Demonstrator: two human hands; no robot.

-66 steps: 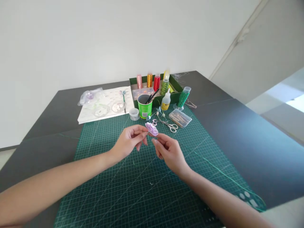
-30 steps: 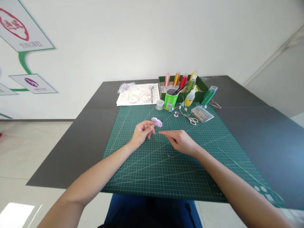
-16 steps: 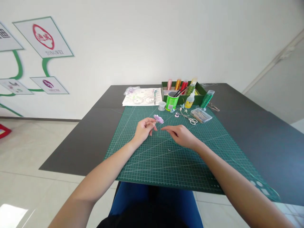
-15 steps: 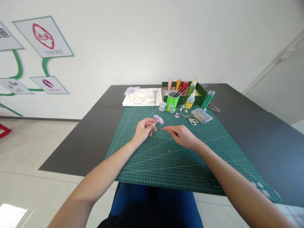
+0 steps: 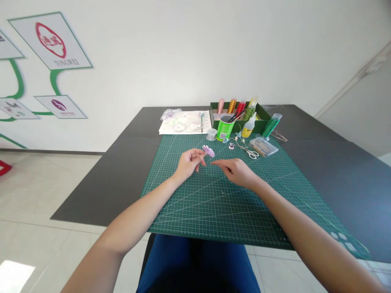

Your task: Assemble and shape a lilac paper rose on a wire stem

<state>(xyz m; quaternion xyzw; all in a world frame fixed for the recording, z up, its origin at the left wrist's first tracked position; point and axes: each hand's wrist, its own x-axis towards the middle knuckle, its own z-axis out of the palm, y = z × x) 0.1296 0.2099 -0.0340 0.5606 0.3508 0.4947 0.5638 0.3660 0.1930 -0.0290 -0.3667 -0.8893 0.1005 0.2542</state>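
Observation:
My left hand [image 5: 191,163] pinches a small pale-purple artificial flower [image 5: 208,151] just below its petals, above the cutting mat. Slightly to the right, my right hand [image 5: 236,170] is closed, its thumb and index finger pressed together and pointing left toward the flower. Whatever those fingertips hold, if anything, is too thin or hidden to make out. A gap separates the two hands. Beyond them lie scissors [image 5: 252,154] and thin stems with small blue and pink blossoms [image 5: 231,145].
The green cutting mat [image 5: 189,211] covers the dark table's middle. At the back stand a green can [image 5: 225,129] with brushes, a glue bottle [image 5: 248,127], a small round tub [image 5: 211,134], a box of colored tubes [image 5: 214,106], a clear case [image 5: 264,146] and papers [image 5: 183,124].
The view has shifted slightly, so the scene sits a little differently. Both hands keep nearly the same pose, with the flower still in my left hand.

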